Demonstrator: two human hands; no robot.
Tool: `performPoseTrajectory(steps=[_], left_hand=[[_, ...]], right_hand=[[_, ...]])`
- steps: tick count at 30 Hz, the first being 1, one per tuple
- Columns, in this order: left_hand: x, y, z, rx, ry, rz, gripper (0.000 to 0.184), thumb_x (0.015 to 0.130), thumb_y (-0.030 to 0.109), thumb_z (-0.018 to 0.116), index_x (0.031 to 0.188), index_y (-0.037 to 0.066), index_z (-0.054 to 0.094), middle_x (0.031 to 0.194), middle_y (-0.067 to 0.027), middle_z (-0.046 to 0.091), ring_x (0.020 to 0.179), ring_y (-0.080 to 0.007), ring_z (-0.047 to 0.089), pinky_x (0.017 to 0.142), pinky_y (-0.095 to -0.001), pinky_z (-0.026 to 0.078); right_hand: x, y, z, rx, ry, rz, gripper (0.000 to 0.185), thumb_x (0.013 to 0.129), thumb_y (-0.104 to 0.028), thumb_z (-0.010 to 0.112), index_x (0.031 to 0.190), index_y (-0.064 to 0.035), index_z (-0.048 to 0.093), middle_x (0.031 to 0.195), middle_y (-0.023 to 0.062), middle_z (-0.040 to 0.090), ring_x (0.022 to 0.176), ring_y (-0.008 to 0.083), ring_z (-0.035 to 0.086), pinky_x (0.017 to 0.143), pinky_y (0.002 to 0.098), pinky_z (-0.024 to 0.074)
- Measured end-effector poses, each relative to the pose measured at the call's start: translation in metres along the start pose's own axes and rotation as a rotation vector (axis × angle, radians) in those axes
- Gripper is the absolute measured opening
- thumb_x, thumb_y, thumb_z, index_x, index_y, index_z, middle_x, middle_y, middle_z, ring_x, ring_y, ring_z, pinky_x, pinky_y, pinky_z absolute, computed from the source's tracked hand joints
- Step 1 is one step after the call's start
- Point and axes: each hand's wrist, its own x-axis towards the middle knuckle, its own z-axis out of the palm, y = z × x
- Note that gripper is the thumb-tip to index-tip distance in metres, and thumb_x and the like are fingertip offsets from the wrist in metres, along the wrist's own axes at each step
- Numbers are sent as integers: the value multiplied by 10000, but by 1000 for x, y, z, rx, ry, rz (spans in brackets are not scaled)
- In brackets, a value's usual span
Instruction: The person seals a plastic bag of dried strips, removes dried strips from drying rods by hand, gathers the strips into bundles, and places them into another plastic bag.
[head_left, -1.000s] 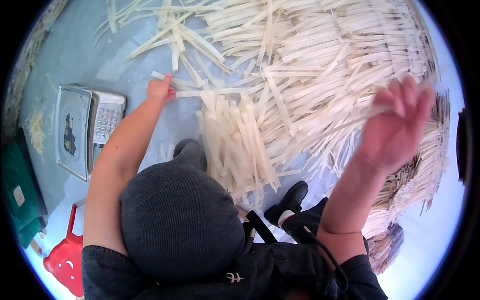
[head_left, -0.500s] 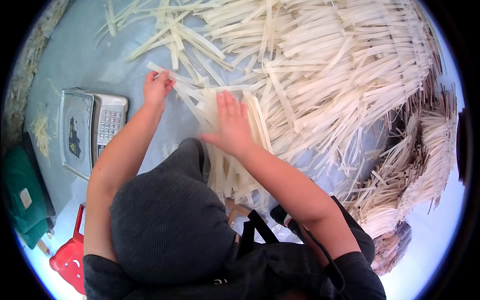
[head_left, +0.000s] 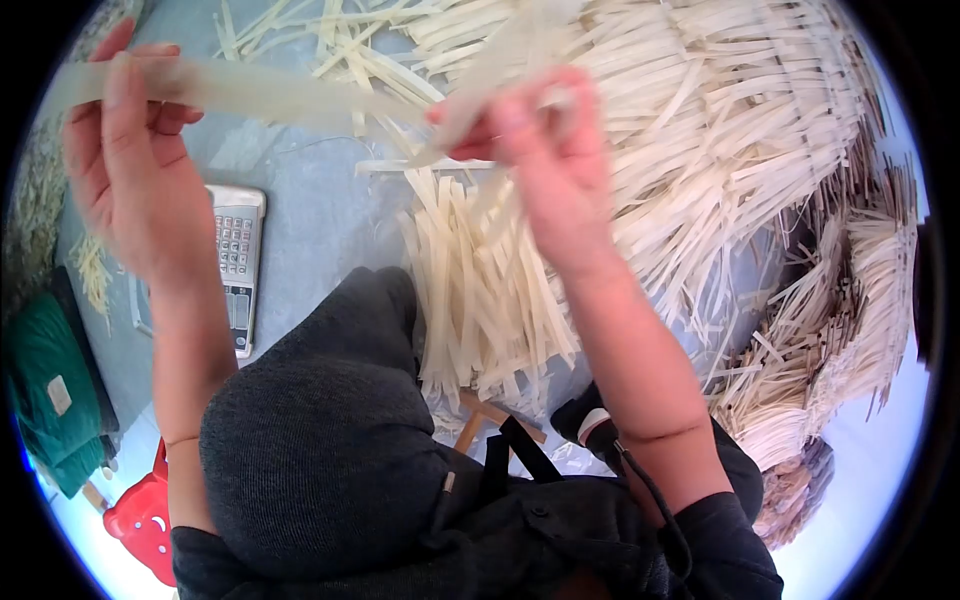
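While both your hands are raised, the pale strip (head_left: 290, 97) spans the air between them, over the upper part of the work area. Your left hand (head_left: 130, 165) grips it between thumb and fingers at the upper left. Your right hand (head_left: 555, 160) pinches pale material near the strip's other end, where a second length slants upward; blur prevents me from telling whether this is a fold or a separate strip.

The step in hand is judged to be two-handed handling of a raised strip. Any further move calls for a light, even hold, without twisting, since the material looks thin and pliable.

Directly below lies the strip bundle (head_left: 490, 300), loose at its ends and close beside your knee (head_left: 385, 290). To its right, the layered rows of strips (head_left: 720, 110) leave little free surface. Loose strips (head_left: 350, 45) lie crossed at the top.

The best open room is the bare grey surface (head_left: 330, 190) between the bundle and the keypad scale (head_left: 237, 250). Your left forearm passes in front of that scale and hides part of it; its edge deserves caution if the arm is lowered.
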Motion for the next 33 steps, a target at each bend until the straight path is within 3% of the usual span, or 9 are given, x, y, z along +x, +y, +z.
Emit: performPoseTrajectory(steps=[5,9,11,13,16,21,23,29,33], left_hand=[[-32,34,35,-319,-478,-437,308,967,228,575,1223,58,571,1129,-70,647,934,-127,642,775,-275,542],[-94,-9,62,-352,-829,-1292,326,970,246,570,1260,97,562,1100,-44,639,907,-127,645,769,-281,557],[-142,-45,58,-384,-957,-1478,391,968,266,577,1310,87,514,1172,-62,604,970,-138,628,785,-286,553],[-182,-72,48,-258,-1032,-1629,494,954,291,598,1365,68,439,1238,-87,545,1025,-160,599,812,-297,541],[-206,-91,34,107,-1049,-1524,614,928,298,630,1418,51,354,1268,-113,498,1061,-189,577,842,-299,524],[-209,-115,25,431,-696,-1400,703,878,270,679,1434,71,300,1263,-120,500,1107,-228,545,915,-377,482],[-225,-138,23,197,-626,-1734,710,865,263,691,1430,89,297,1304,-118,486,1164,-238,507,929,-410,466],[-245,-133,28,-93,-1174,-1738,682,875,223,674,1433,111,298,1319,-118,490,1146,-229,529,915,-382,479],[-226,-145,19,35,-1090,-1865,633,896,213,648,1427,127,314,1272,-107,510,1094,-218,555,880,-355,505]], right_hand=[[-3,-88,-22,-25,-136,-87,131,998,-175,505,1093,-91,476,823,87,647,686,121,628,588,238,499],[-43,-61,-44,-257,38,691,193,977,-246,560,1009,-77,473,711,41,592,593,119,582,524,255,496],[-75,-16,-62,-211,25,876,210,961,-241,576,1012,-61,481,761,90,611,639,172,608,584,304,522],[-127,61,-96,-704,-29,703,283,945,-212,575,1155,-38,499,894,149,642,798,240,643,738,357,532],[-150,95,-113,-1033,114,305,444,922,-188,574,1313,-17,455,1131,217,610,1028,306,604,925,383,466],[-149,123,-129,-793,313,480,514,913,-191,568,1369,-5,424,1336,235,497,1209,344,503,1028,397,386],[-135,132,-122,-917,284,371,505,914,-202,565,1362,-9,434,1375,232,467,1257,355,463,1061,404,352],[-69,130,-63,-1474,-243,366,543,899,-345,584,1373,-110,461,1433,148,425,1327,331,393,1114,443,294],[-64,161,-58,-1455,-584,286,547,875,-366,583,1358,-128,485,1431,119,432,1300,305,418,1106,475,286]])
